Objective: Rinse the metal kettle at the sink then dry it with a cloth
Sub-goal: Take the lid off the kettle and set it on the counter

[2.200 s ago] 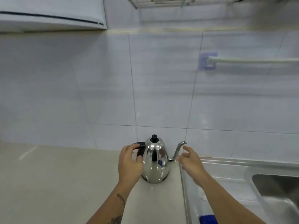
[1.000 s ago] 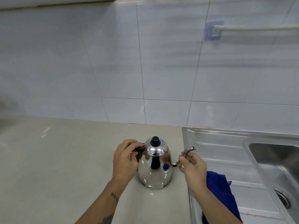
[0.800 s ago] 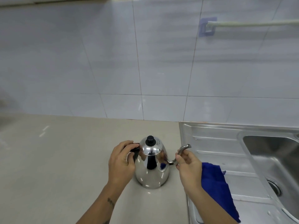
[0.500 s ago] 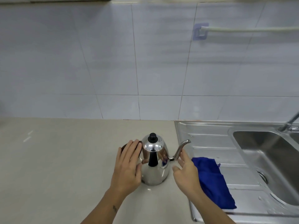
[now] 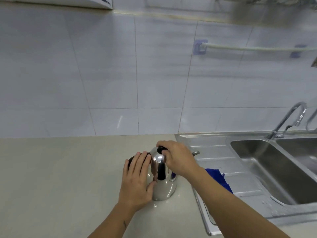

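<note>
A shiny metal kettle (image 5: 163, 184) with a black handle and a thin curved spout stands upright on the beige counter, close to the sink's left edge. My left hand (image 5: 138, 182) lies flat against the kettle's left side over the handle, fingers straight. My right hand (image 5: 176, 158) reaches over the top, fingertips pinched on the black lid knob (image 5: 161, 149). A blue cloth (image 5: 219, 179) lies on the steel draining board, partly hidden behind my right forearm.
The steel sink basin (image 5: 274, 169) is to the right, with a curved tap (image 5: 289, 119) behind it. A white rail (image 5: 248, 48) is fixed on the tiled wall above. Beige counter (image 5: 60, 177) stretches to the left.
My right hand has left the spout and moved onto the lid knob. My left hand has let go of the handle and now rests flat against the kettle. The view has tilted up and right.
</note>
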### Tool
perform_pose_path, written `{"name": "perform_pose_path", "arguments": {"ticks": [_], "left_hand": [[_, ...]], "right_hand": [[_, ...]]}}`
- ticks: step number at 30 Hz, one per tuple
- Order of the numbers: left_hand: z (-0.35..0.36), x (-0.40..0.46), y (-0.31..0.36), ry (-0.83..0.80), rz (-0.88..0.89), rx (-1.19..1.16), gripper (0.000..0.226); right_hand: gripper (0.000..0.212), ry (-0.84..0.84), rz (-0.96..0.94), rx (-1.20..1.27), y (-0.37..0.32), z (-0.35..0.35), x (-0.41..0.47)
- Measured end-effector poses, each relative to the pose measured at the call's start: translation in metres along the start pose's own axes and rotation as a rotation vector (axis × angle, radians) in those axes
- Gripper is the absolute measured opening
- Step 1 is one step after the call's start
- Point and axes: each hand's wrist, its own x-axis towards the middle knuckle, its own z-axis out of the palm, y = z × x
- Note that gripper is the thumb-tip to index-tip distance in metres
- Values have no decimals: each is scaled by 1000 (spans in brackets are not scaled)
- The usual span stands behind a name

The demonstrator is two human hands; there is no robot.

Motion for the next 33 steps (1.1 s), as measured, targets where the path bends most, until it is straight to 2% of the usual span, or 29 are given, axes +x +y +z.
{"name": "perform_pose_path", "arguments": {"ticks": [6, 12, 16, 21, 25, 28, 31, 33], "left_hand": [[3, 18, 7, 16, -47, 14, 79], [7, 32, 9, 62, -42, -3, 71], [1, 34, 11, 38, -46, -22, 68], [-10, 40, 9, 18, -111, -112, 57], [-16, 42, 1, -7, -101, -153, 62], [-14, 39, 1, -4, -88, -151, 64], [-11, 39, 2, 8, -89, -151, 64], [-9, 39, 4, 12, -96, -149, 64]], "right_hand": [[30, -17, 35, -78, 11, -1, 26], [28, 14, 72, 6, 19, -8, 33], [31, 308, 243, 255, 23, -41, 49], [32, 392, 100, 252, 10, -88, 47], [25, 302, 89, 275, 20, -30, -44], [25, 93, 198, 106, 34, 40, -120], [38, -90, 133, -65, 44, 89, -158], [47, -147, 92, -94, 45, 101, -167]]}}
